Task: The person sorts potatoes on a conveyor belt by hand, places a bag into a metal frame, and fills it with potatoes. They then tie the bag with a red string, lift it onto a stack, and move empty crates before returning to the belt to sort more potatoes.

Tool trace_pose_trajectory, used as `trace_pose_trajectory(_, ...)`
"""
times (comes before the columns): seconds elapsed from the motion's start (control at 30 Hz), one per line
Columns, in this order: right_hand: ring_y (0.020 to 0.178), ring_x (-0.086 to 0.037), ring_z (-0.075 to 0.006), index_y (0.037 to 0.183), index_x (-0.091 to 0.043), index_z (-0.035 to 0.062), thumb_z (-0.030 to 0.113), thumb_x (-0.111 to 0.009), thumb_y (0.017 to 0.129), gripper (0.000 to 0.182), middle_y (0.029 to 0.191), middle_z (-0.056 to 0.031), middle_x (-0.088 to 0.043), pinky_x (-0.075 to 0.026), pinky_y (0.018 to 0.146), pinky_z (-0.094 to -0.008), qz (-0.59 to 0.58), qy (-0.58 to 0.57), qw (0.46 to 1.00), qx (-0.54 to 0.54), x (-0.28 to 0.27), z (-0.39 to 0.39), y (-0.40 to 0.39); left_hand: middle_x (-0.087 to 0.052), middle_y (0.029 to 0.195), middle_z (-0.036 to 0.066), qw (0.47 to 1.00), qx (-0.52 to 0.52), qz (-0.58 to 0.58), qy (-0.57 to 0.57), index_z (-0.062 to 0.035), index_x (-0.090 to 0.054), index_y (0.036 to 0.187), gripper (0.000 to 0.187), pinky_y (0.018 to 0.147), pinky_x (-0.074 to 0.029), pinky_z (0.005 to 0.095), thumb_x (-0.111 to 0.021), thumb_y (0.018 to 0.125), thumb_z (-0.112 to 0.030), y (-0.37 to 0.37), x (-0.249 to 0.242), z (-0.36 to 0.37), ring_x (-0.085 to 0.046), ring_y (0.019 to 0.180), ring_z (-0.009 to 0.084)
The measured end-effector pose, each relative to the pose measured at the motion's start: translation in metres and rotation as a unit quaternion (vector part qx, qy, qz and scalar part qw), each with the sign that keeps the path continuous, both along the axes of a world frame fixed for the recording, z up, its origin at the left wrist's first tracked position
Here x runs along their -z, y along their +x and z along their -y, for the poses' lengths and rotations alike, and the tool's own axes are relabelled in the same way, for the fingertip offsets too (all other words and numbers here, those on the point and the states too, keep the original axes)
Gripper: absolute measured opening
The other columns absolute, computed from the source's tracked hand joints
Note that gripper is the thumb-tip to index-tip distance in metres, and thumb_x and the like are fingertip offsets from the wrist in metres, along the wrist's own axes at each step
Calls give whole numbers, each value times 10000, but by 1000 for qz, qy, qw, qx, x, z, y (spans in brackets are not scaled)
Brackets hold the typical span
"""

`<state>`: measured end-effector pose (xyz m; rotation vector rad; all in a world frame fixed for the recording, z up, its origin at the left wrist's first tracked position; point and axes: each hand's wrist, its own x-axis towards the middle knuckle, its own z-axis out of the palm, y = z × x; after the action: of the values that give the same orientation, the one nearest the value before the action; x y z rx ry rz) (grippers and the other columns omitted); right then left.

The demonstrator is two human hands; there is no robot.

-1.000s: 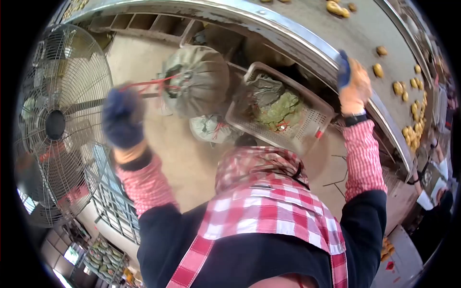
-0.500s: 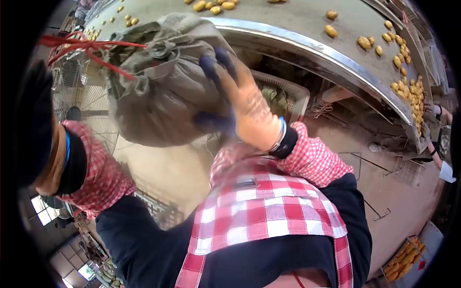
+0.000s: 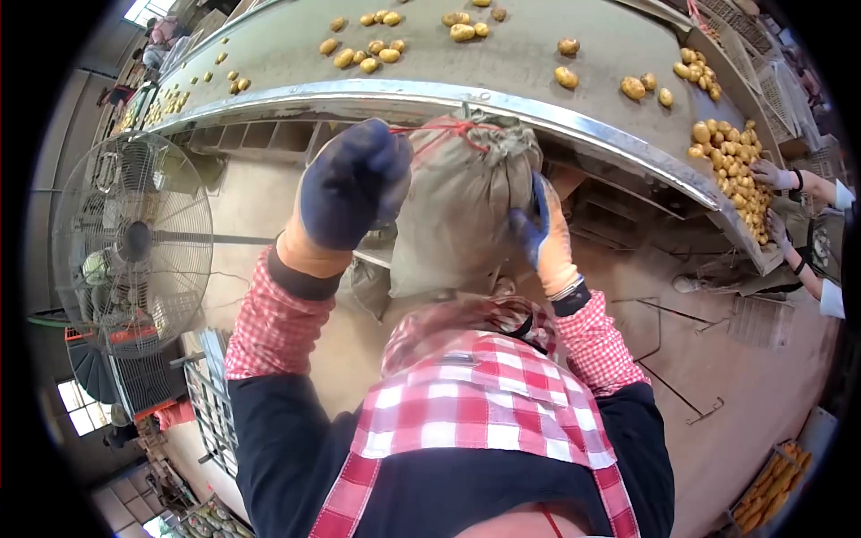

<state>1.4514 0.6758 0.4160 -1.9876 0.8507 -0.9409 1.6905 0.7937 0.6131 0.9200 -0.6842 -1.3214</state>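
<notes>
A full grey-brown cloth sack (image 3: 457, 220) stands upright in front of me, its gathered mouth tied with red string (image 3: 457, 128). My left hand (image 3: 354, 184), in a blue-and-orange work glove, is closed beside the sack's top, and the string runs taut into its fist. On the other side, my right hand (image 3: 549, 235), gloved alike, lies against the sack, thumb and fingers apart. What the sack rests on is mostly hidden. Another sack (image 3: 369, 285) is partly visible behind it, low to the left.
A metal-edged sorting table (image 3: 610, 134) with scattered potatoes (image 3: 462, 32) runs across the front. At the right, a co-worker's hands (image 3: 773, 175) touch a potato heap (image 3: 731, 161). A large caged fan (image 3: 134, 238) stands left. Bent metal rods (image 3: 659, 327) lie right.
The sack has moved right and away from me and now stands more upright. My left hand has come in from the far left, keeping the string. My right hand has shifted to the sack's right side.
</notes>
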Motion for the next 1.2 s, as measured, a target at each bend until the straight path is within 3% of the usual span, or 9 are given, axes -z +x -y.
trace_pose_trajectory(0.1, 1258, -555, -249, 1377, -510, -1, 2, -666, 908, 494, 1340, -150, -572, -432, 1070, -326, 117, 172, 978, -36, -17, 14, -18, -550, 708, 38, 987, 24, 156, -25, -30, -572, 852, 322, 539, -394, 251, -504, 1020, -296, -11, -12, 9, -502, 568, 122)
trace_pose_trajectory(0.27, 1105, -632, -306, 1268, -627, 43, 122, -736, 864, 426, 1212, -162, -659, -491, 966, -360, 54, -68, 996, 11, -97, 34, -4, -599, 782, 25, 960, 98, 257, 61, -15, -642, 944, 125, 609, -462, 286, -651, 952, -140, -35, -22, -3, -545, 677, 100)
trace_pose_trajectory(0.47, 1047, -607, -353, 1083, -708, 79, 253, -748, 836, 305, 1080, -151, -668, -489, 924, -416, -114, -162, 980, -2, -97, 38, 31, -655, 1003, 121, 736, 3, 630, -247, -40, -671, 1045, 184, 672, -516, 332, -690, 863, -53, -33, -24, -4, -632, 736, 273)
trace_pose_trajectory(0.6, 998, -621, -337, 972, -727, 71, 212, -749, 826, 205, 1020, -125, -682, -493, 892, -407, -67, -108, 992, -2, -97, 37, 39, -688, 985, 98, 829, -226, 504, -85, -20, -660, 1200, 303, 631, -506, 293, -682, 924, -143, 17, 9, 25, -608, 696, 133)
trace_pose_trajectory(0.8, 964, -641, -336, 968, -733, 76, 137, -757, 801, 179, 985, -121, -697, -505, 869, -405, 1, -100, 994, 44, -91, 28, 42, -690, 1026, 24, 944, 156, 273, 100, -4, -651, 1224, 348, 855, -505, 292, -624, 992, -261, 20, 71, 76, -626, 939, 167)
trace_pose_trajectory(0.87, 974, -646, -333, 984, -735, 81, 110, -755, 790, 198, 997, -124, -702, -508, 874, -406, -2, -78, 996, 49, -93, 22, 40, -685, 1030, 81, 715, 110, 634, -273, -11, -632, 1233, 344, 843, -508, 301, -623, 972, -235, 36, 74, 84, -635, 894, 238)
trace_pose_trajectory(1.03, 977, -627, -337, 1026, -703, 99, 107, -714, 814, 213, 990, -122, -678, -493, 891, -426, -39, -184, 977, 97, -99, 8, 54, -638, 899, 86, 893, 174, 353, -219, -49, -629, 1165, 359, 748, -514, 337, -623, 808, -8, 35, 38, 56, -612, 818, 252)
trace_pose_trajectory(1.13, 1014, -605, -343, 1048, -686, 111, 120, -709, 817, 233, 1011, -118, -662, -477, 917, -443, -84, -213, 965, 125, -96, 2, 63, -607, 850, 32, 951, 299, -68, 37, -32, -620, 1150, 300, 668, -486, 286, -605, 851, -34, 58, 23, 43, -588, 755, 164)
trace_pose_trajectory(1.2, 1053, -593, -346, 1075, -680, 117, 125, -715, 807, 271, 1061, -116, -661, -468, 939, -451, -90, -196, 970, 111, -102, -7, 68, -540, 703, -1, 957, 261, 118, 52, -25, -617, 1046, 196, 520, -369, 228, -594, 938, -187, 61, -4, 23, -469, 570, 81)
